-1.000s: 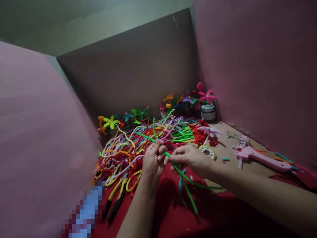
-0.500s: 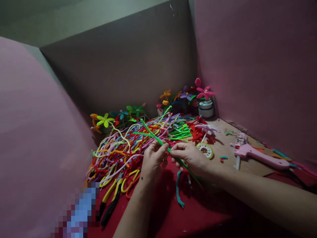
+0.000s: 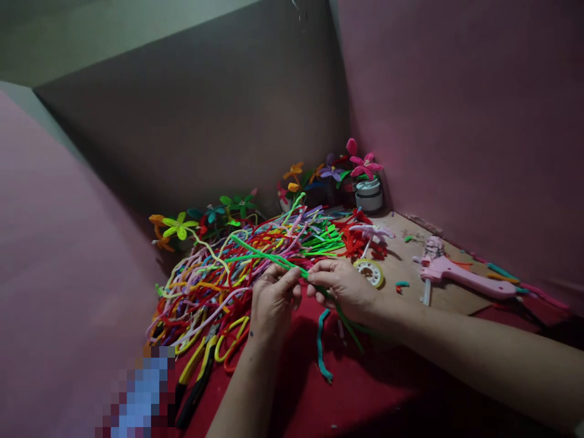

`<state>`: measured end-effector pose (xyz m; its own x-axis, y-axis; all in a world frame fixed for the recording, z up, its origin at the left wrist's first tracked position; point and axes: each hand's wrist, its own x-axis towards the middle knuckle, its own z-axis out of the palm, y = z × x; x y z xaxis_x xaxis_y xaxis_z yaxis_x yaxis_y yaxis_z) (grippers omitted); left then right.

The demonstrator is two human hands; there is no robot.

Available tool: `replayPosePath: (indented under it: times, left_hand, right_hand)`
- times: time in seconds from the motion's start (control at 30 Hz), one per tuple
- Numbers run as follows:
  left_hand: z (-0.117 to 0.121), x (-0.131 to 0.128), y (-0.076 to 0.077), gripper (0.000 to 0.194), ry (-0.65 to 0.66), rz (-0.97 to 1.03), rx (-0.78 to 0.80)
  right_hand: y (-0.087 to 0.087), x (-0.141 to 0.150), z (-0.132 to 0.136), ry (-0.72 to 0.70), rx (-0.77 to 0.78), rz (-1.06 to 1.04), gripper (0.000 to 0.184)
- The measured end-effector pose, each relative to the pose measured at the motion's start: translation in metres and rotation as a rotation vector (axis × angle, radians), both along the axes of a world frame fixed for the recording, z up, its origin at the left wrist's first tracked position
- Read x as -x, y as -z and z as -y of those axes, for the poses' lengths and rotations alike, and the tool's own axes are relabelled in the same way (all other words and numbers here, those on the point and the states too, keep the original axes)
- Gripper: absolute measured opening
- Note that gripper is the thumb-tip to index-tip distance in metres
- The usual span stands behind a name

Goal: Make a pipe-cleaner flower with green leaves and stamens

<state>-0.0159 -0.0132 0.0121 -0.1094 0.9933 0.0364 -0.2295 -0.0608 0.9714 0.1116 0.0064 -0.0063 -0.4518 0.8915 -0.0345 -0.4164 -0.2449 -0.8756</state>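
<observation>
Green pipe cleaners (image 3: 262, 253) cross at the middle, pinched between my two hands. My left hand (image 3: 276, 295) is closed on them just left of the crossing, thumb on top. Close beside it, my right hand (image 3: 344, 286) grips the same pipe cleaners, with their ends trailing out below toward the red cloth. The fingers partly hide where the strands meet. Behind the hands spreads a large pile of many-coloured pipe cleaners (image 3: 205, 261). A short teal pipe cleaner (image 3: 321, 350) lies on the cloth under my right hand.
Right of the hands are a tape roll (image 3: 368, 273) and a pink hot glue gun (image 3: 465, 280) on a brown board. Yellow-and-black pliers (image 3: 201, 365) lie at left. Pipe-cleaner flowers (image 3: 180, 226) and a grey-white pot (image 3: 368, 196) stand along the back. Pink panels (image 3: 456, 121) flank the sides.
The view has shifted slightly, so the scene sits further left. The upper ends of the green pipe cleaners have tipped down to the left. Both hands keep their pinch.
</observation>
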Motion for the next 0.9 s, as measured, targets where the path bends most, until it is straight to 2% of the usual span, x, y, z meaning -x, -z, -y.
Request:
replayPosePath:
  times: [0.17, 0.3, 0.4, 0.5, 0.6, 0.7, 0.8, 0.9]
  left_hand:
    - [0.005, -0.007, 0.002, 0.017, -0.056, -0.127, -0.081]
    - [0.007, -0.010, 0.001, 0.015, -0.052, -0.174, -0.140]
    - [0.006, -0.007, 0.003, 0.012, -0.076, -0.323, -0.225]
    - [0.003, -0.001, 0.006, 0.009, -0.106, -0.644, -0.457]
    - [0.001, 0.007, 0.008, 0.015, -0.132, -1.140, -0.716]
    - [0.002, 0.012, 0.004, 0.016, -0.226, -1.545, -0.852]
    - [0.006, 0.013, -0.003, 0.015, -0.269, -1.724, -0.941]
    - [0.008, 0.013, -0.011, 0.018, -0.185, -1.754, -1.017]
  right_hand:
    - [-0.002, -0.002, -0.001, 0.041, -0.008, 0.039, 0.009]
    - [-0.003, -0.005, -0.003, 0.041, -0.046, 0.072, 0.012]
    - [-0.004, -0.006, -0.004, 0.026, -0.037, 0.109, 0.009]
    - [-0.004, -0.007, -0.005, 0.004, -0.012, 0.129, 0.008]
    - [-0.003, -0.009, -0.007, -0.005, -0.033, 0.130, 0.010]
    - [-0.001, -0.010, -0.008, -0.010, -0.071, 0.133, 0.010]
    - [-0.002, -0.011, -0.008, -0.027, -0.094, 0.140, 0.011]
    - [-0.004, -0.012, -0.008, -0.055, -0.134, 0.166, 0.010]
